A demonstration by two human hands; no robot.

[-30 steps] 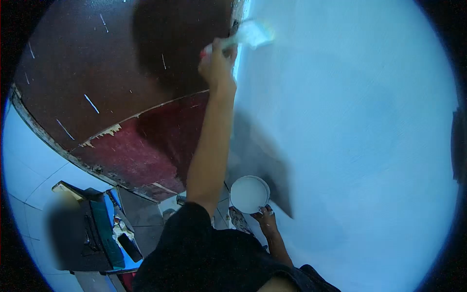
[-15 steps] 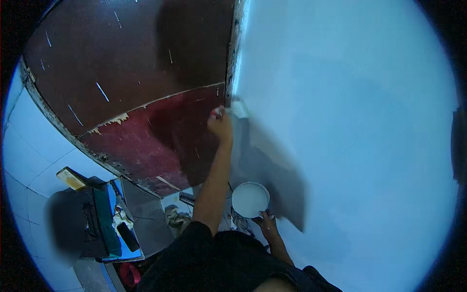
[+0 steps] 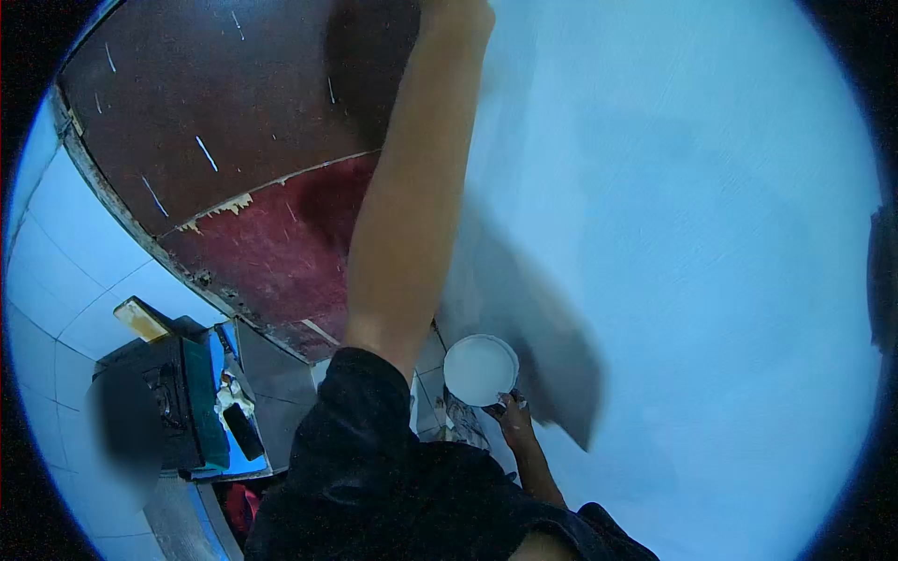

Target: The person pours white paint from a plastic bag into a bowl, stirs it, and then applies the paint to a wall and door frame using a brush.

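My left arm stretches up across the door edge, and my left hand (image 3: 458, 13) is cut off by the top of the view; its fingers and anything in them are out of sight. Low in the middle, my right hand (image 3: 514, 412) grips the lower right rim of a round container (image 3: 481, 370) full of white, paint-like liquid. White smears mark its fingers. The container is beside a pale, white-looking wall (image 3: 711, 280), where a dark shadow falls.
A brown door-like panel (image 3: 234, 103) with white streaks and a peeling red lower part (image 3: 271, 248) stands on the left. At lower left are a dark green box (image 3: 203, 402), a black phone-like object (image 3: 244, 432) and a yellowish block (image 3: 141, 319). Tiled floor (image 3: 427, 358) shows below.
My left hand has moved up from the panel's edge to the top of the view, and the brush-like tool it held has gone out of sight. My right hand and the container have barely moved.
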